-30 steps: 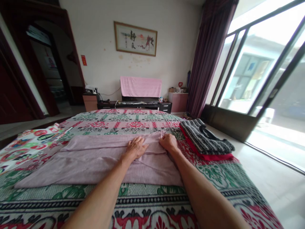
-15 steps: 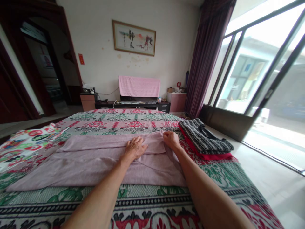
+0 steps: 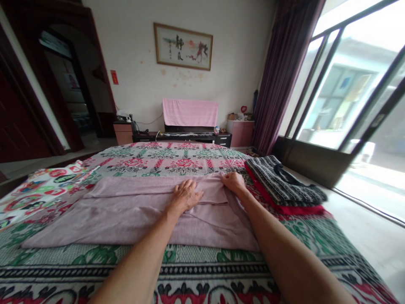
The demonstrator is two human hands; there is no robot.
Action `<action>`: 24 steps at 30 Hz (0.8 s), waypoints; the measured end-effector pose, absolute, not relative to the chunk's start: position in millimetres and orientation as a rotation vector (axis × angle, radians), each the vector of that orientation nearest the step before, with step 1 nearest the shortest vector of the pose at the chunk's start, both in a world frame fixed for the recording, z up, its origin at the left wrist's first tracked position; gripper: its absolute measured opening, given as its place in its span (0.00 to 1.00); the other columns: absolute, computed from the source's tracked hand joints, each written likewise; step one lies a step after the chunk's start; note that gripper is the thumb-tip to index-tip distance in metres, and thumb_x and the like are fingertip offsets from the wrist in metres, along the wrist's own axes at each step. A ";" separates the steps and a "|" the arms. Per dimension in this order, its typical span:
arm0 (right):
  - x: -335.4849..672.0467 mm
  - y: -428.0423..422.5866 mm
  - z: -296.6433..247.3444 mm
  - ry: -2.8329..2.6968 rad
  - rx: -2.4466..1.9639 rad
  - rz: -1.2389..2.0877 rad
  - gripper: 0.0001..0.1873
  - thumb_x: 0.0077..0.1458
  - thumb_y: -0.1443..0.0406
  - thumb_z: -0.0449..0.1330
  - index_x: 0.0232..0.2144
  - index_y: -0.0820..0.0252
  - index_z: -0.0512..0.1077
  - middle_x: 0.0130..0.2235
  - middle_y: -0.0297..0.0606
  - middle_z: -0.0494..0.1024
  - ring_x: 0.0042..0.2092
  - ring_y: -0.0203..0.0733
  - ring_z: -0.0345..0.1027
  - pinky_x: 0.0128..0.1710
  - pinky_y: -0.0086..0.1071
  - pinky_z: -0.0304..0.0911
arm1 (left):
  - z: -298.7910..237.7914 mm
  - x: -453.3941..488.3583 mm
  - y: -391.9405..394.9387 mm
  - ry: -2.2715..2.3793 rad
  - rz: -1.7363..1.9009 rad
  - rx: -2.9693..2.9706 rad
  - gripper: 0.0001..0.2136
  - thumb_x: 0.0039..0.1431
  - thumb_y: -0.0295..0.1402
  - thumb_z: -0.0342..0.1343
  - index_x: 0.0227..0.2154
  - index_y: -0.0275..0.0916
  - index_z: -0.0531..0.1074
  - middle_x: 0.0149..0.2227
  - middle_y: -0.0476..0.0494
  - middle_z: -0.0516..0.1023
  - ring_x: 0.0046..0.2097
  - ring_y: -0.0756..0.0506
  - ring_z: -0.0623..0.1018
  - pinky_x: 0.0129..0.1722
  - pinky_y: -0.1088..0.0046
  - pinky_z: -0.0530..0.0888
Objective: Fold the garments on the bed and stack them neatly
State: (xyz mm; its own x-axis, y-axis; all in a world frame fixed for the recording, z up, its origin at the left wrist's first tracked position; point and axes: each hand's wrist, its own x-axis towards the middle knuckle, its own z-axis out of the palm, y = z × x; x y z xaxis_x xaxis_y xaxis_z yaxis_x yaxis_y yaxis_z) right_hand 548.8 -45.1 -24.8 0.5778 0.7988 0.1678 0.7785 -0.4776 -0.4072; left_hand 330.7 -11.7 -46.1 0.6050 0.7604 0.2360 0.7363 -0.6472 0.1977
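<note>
A pale mauve garment (image 3: 126,219) lies spread lengthwise on the patterned bedspread, with a narrow strip folded over along its far side. My left hand (image 3: 186,195) rests palm down on the middle of that strip, fingers spread. My right hand (image 3: 234,182) has its fingers closed on the garment's far right corner; the fingertips are partly hidden by the cloth. Just right of this hand sits a folded black-and-white knit garment (image 3: 281,179) with a black strap, on top of a folded red cloth (image 3: 297,210).
A white cloth with colourful prints (image 3: 41,190) lies crumpled at the bed's left. The bedspread (image 3: 183,162) is red, green and white. Beyond its far edge stand a low black cabinet (image 3: 223,139) and a screen under a pink towel (image 3: 190,112). Glass doors (image 3: 341,97) are at right.
My view has shifted slightly, so everything sits farther right. A small pale loop at my right fingertips no longer shows. My left hand stays flat on the mauve garment.
</note>
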 end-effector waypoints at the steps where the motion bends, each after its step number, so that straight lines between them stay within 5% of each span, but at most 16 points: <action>1: 549.6 -44.8 -24.9 -1.276 -2.368 0.065 0.17 0.51 0.54 0.57 0.31 0.58 0.81 0.36 0.45 0.81 0.41 0.47 0.74 0.37 0.30 0.63 | -46.3 330.8 -11.4 1.282 0.467 2.740 0.18 0.62 0.46 0.45 0.48 0.43 0.67 0.58 0.39 0.66 0.60 0.39 0.63 0.56 0.55 0.63; 9: 547.4 -26.5 -17.1 -1.170 -2.297 -0.016 0.27 0.54 0.51 0.53 0.46 0.63 0.76 0.43 0.51 0.79 0.46 0.49 0.72 0.42 0.34 0.64 | -42.7 329.5 -14.7 1.286 0.455 2.705 0.23 0.62 0.46 0.45 0.57 0.44 0.64 0.64 0.38 0.60 0.63 0.37 0.60 0.58 0.50 0.60; 16: 564.1 -14.1 -30.6 -1.221 -2.304 0.049 0.19 0.52 0.67 0.55 0.46 0.56 0.76 0.43 0.41 0.80 0.46 0.43 0.73 0.43 0.29 0.63 | -47.4 328.7 -11.9 1.177 0.473 2.778 0.18 0.63 0.44 0.45 0.53 0.53 0.71 0.65 0.45 0.60 0.63 0.35 0.60 0.58 0.48 0.61; 24: 555.6 -23.3 -19.4 -1.300 -2.268 -0.132 0.24 0.50 0.68 0.55 0.51 0.60 0.73 0.49 0.47 0.76 0.48 0.46 0.70 0.46 0.33 0.63 | -45.7 328.8 -12.0 1.204 0.421 2.747 0.19 0.64 0.46 0.43 0.54 0.55 0.70 0.63 0.45 0.63 0.63 0.35 0.61 0.58 0.49 0.60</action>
